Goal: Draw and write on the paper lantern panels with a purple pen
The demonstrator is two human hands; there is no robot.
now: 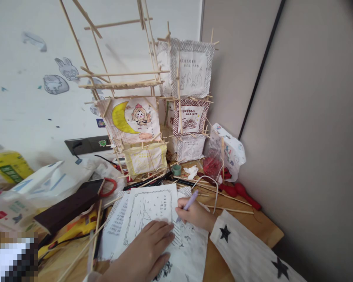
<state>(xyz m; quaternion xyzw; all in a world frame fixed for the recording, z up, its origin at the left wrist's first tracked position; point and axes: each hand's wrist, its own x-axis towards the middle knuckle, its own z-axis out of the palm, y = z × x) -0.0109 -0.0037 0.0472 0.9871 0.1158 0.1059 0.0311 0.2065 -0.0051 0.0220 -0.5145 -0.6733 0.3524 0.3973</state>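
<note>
My right hand (191, 214) is closed around a light purple pen (191, 199), its tip down at the right side of a drawn sheet of paper (147, 199). That sheet carries a wavy ink border, a line drawing and handwritten characters. Flat across its lower part lies my left hand (147, 248), fingers stretched out and a little apart. Other papers (198, 250) lie beneath and beside the sheet, one with ink drawings partly hidden by my left hand.
Behind the papers stand stick frames with decorated paper panels (144, 117). A yellow glue gun (73, 227), a dark box (67, 203) and a plastic bag (55, 176) lie left. Red balloons (238, 190), loose sticks (232, 210) and a green tape roll (176, 169) are at the back and right.
</note>
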